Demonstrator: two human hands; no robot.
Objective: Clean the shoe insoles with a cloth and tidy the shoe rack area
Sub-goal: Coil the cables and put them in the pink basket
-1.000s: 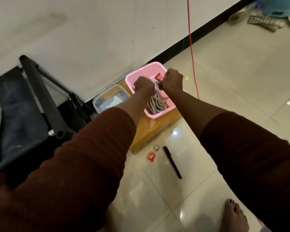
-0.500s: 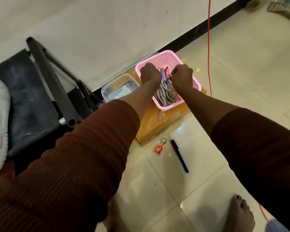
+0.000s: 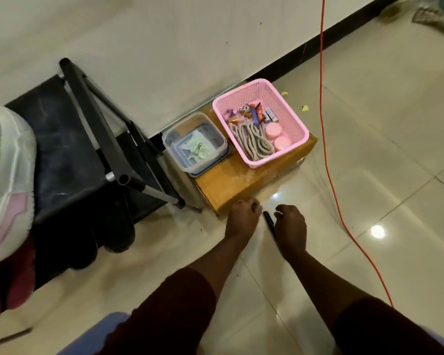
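My left hand [image 3: 242, 218] is down at the floor by the cardboard box's front corner, fingers curled over the spot where the keychain lay; only a bit of metal ring [image 3: 258, 207] shows at its fingertips. Beside it, my right hand [image 3: 291, 224] curls over the lower end of the black pen [image 3: 269, 220], which lies on the tiles between both hands. The black shoe rack [image 3: 87, 139] stands to the left, with a white and pink shoe [image 3: 7, 175] on it. A light cloth [image 3: 196, 149] lies in a clear container [image 3: 217, 135].
A pink basket [image 3: 289, 116] with grey rope, pink tins and small items sits on the cardboard box [image 3: 241, 180] against the wall. An orange cable [image 3: 328, 162] runs across the tiles on the right. Dark shoes [image 3: 113, 237] sit under the rack. A blue stool edge [image 3: 98, 336] is at the bottom.
Both hands have left the pink basket and come down to the floor in front of the box, onto the keychain and the pen. The small items they held lie in the basket.
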